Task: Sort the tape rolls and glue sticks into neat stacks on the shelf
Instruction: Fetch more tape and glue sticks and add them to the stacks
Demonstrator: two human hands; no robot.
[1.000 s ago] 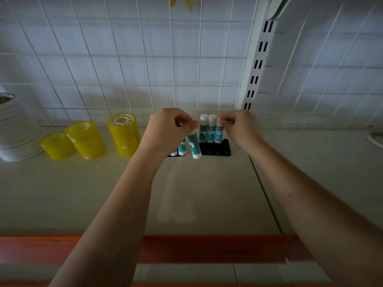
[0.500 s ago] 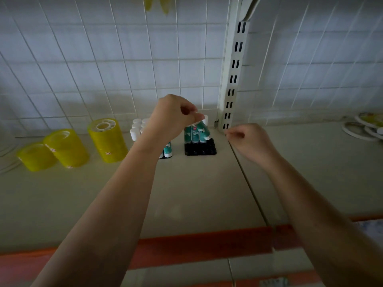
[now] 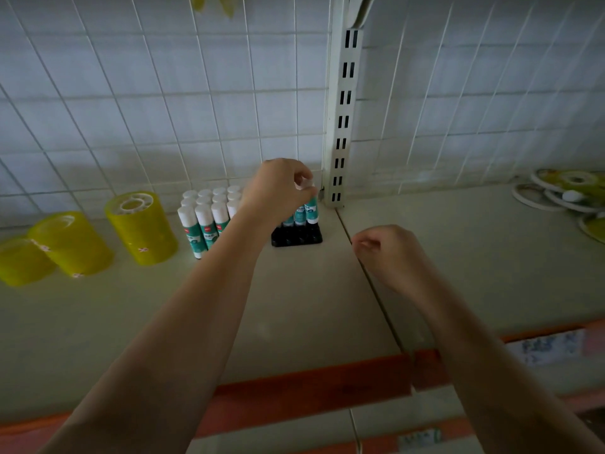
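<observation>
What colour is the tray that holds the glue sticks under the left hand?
Black; the tray shows best in the head view, its only view.

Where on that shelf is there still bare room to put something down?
The shelf is bare in front of the yellow tape rolls and glue sticks, and between the right hand and the flat rolls far right. The back, from tape rolls to black tray, is crowded.

The tape rolls [image 3: 142, 227] are translucent yellow with small floral marks. The glue sticks [image 3: 204, 229] have white caps and teal-and-white labels with a red spot. Their tray [image 3: 296, 237] is black. The shelf [image 3: 294, 306] is pale beige with an orange-red front edge [image 3: 311, 385]; the wire grid [image 3: 163, 109] behind is white.
</observation>
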